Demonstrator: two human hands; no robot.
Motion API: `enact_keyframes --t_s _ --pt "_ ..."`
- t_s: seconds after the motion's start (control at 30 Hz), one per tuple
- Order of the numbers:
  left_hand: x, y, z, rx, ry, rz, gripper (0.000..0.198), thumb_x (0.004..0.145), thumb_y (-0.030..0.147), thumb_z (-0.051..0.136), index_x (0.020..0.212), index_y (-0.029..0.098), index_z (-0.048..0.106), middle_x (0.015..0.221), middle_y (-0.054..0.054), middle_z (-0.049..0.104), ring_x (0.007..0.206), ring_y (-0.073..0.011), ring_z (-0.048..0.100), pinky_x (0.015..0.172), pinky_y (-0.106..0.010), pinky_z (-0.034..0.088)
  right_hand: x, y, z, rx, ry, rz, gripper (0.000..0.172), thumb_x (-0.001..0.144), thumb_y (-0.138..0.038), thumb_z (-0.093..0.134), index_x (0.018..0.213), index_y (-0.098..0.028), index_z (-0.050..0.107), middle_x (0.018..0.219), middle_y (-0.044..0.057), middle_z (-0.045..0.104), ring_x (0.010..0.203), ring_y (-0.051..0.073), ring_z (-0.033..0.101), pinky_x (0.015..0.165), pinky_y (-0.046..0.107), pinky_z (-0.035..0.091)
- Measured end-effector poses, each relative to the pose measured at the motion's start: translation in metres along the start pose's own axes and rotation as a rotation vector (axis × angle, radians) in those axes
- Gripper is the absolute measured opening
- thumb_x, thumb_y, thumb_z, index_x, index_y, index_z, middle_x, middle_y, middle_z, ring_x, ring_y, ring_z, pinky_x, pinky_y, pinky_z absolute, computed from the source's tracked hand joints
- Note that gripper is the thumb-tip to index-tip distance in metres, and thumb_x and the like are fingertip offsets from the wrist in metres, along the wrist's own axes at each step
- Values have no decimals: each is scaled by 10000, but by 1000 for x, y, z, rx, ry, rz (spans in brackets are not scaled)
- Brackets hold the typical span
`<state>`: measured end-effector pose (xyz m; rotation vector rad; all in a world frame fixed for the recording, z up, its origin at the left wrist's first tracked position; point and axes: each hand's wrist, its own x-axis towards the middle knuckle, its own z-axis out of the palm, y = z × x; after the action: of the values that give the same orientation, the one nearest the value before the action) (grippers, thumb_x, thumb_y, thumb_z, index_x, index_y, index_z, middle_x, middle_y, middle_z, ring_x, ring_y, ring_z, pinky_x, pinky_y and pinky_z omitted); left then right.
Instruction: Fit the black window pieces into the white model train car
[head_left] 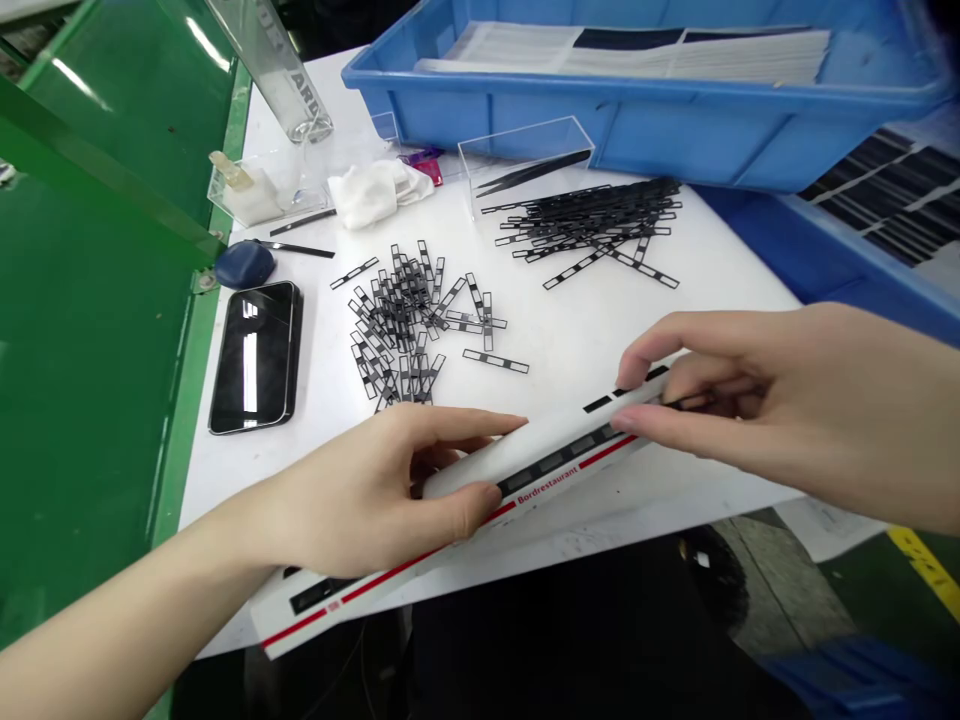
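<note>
A white model train car body [465, 468] with a red stripe, dark windows and the word "Bordrestaurant" lies slanted across the table's front edge. My left hand [390, 490] is closed round its middle, thumb on the near side and fingers over the far side. At the right part, my right hand [757, 400] pinches the body with thumb and index finger across the window band. A thin dark thing [694, 400] shows by its curled fingers; its kind is hard to make out. Beyond the car lie a pile of short black window strips [405, 300] and a heap of longer black strips [592, 220].
A black phone [255, 355] and a blue lump [244, 264] lie at left. Behind are a white cloth [375, 192], a small bottle [251, 195], a clear box [525, 150] with tweezers [532, 174], and a blue crate [645, 125]. A green panel [97, 330] borders the left.
</note>
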<state>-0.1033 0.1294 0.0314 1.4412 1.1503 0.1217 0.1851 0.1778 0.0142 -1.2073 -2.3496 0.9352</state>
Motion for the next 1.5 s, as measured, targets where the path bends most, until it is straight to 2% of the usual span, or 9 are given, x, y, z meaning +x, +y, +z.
enact_keyframes --t_s 0.17,0.3,0.37,0.5,0.67,0.77,0.87,1.07,1.5 --pt "-6 -3 11 44 106 63 503 920 288 656 1422 247 668 1113 -26 796 927 -243 729 772 -261 597 -5 -1 -1 -103 9 85 419 875 -670 708 1023 -293 600 391 -91 469 252 142 413 306 313 278" --pt "-10 -7 25 -32 246 87 471 867 247 688 1335 226 727 968 -28 800 923 -259 737 762 -266 601 -13 -2 1 -120 218 212 628 756 -666 822 1231 -300 635 455 -58 574 372 212 553 366 321 335" --pt "-11 -6 35 -135 330 104 486 817 206 710 1302 215 735 900 -20 794 893 -247 741 732 -250 595 -18 -11 8 13 374 252 745 741 -587 869 1376 -336 571 580 -33 680 488 248 650 413 323 405" --pt "-8 2 52 -348 481 135 532 775 178 724 1306 202 710 900 -11 789 738 -173 697 640 -208 553 -26 -46 40 616 664 309 914 778 -402 891 1506 -387 339 802 -32 752 589 218 710 488 309 538" --pt "1 -1 64 -437 475 241 416 875 219 699 1287 161 719 1075 -73 789 793 -182 713 692 -238 583 -25 -77 83 1168 484 308 674 835 -266 846 1378 -352 457 1077 11 755 809 194 775 706 301 659" --pt "4 -11 72 -514 469 304 424 921 241 710 1333 149 673 1178 -110 771 843 -198 750 724 -252 611 -23 -78 92 1246 318 268 376 899 -250 783 1228 -287 604 1111 33 757 938 211 778 833 317 655" --pt "4 -22 80 -577 472 350 436 949 225 699 1376 162 636 1198 -110 774 835 -170 754 744 -230 613 -24 -74 91 1213 231 221 152 948 -238 719 1093 -246 672 1146 51 753 947 213 771 821 312 645" --pt "3 -31 84 -549 529 467 419 953 135 683 1368 183 651 1172 -71 799 903 -143 764 818 -178 603 -22 -73 90 1158 237 222 94 952 -235 716 1040 -245 686 1147 43 750 843 187 759 746 297 628" --pt "4 -33 82 -584 512 419 455 959 185 700 1410 227 652 1267 -64 767 948 -170 764 822 -206 611 -1 -60 86 1098 336 126 89 939 -247 750 1026 -251 770 993 4 789 851 133 750 789 217 627"
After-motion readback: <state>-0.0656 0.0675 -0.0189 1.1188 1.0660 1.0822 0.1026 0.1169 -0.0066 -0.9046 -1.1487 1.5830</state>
